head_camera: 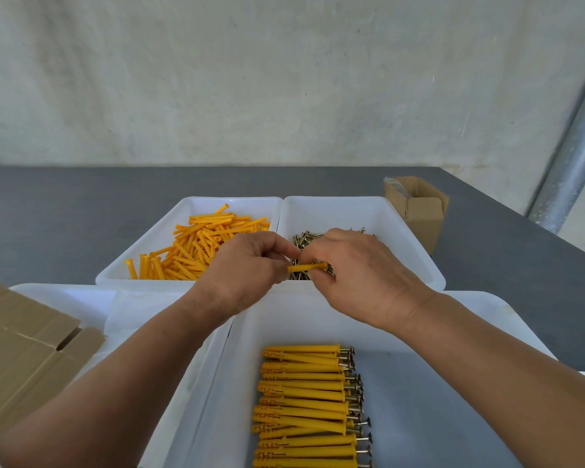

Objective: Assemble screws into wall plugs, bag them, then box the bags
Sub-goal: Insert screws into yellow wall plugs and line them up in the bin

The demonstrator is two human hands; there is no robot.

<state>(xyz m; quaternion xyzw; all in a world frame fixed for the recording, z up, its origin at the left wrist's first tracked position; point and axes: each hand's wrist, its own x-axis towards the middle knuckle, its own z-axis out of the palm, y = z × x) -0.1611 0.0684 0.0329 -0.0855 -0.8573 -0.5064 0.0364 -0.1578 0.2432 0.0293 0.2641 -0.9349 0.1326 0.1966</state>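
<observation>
nearest, a white near tray (pixel 294 322) holds a neat stack of assembled plugs (pixel 304 407), yellow bodies lying sideways with the screw heads sticking out to the right. to its left sits a brown cardboard box (pixel 21 352) with open flaps, and just behind that box another white tray (pixel 65 295).

above the near tray's far rim the two hands meet, close together, with one yellow wall plug (pixel 306 267) held level between them. the left hand (pixel 247 268) pinches the plug's left end with curled fingers and thumb. the right hand (pixel 362 275) curls its fingers round the flared right end; whether it also holds a screw, i cannot tell. the plug hangs in the air above the near edge of the screw tray, touching only the hands.

behind the hands two more white trays stand side by side, touching. the plug tray (pixel 156 238) on the left carries a loose heap of yellow plugs (pixel 196 248); the screw tray (pixel 352 214) on the right carries a pile of brass-coloured screws (pixel 306 239), partly hidden by the right hand.

further right, just beside the screw tray, a small carton (pixel 423 211) stands open on the grey table (pixel 65 214). beyond rises a pale wall (pixel 250 79), with a metal pipe (pixel 574 157) at the right.
</observation>
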